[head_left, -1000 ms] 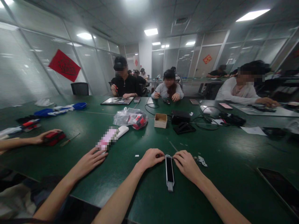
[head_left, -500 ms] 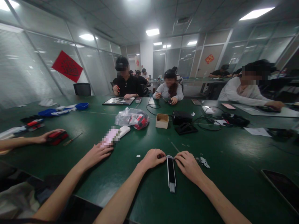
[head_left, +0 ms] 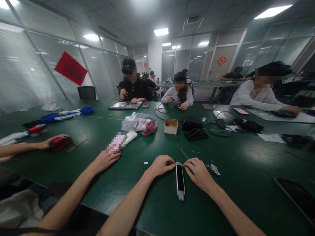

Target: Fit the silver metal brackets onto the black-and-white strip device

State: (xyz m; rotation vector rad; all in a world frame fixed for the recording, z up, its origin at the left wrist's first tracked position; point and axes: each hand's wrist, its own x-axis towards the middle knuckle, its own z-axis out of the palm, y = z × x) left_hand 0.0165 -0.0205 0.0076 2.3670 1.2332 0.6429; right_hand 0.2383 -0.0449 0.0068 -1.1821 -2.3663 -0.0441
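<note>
We have the device (head_left: 180, 179) on the table (head_left: 157, 206), its far end between the fingertips of our left hand (head_left: 161, 166) and right hand (head_left: 197, 171). Both curl inward; we cannot tell whether they grip it. Farther off stands a box (head_left: 170, 129).

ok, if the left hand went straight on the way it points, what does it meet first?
Left hand: likely the far end of the slim device. Contact there may exist already; depth is unclear. Right hand lies beyond.
</note>
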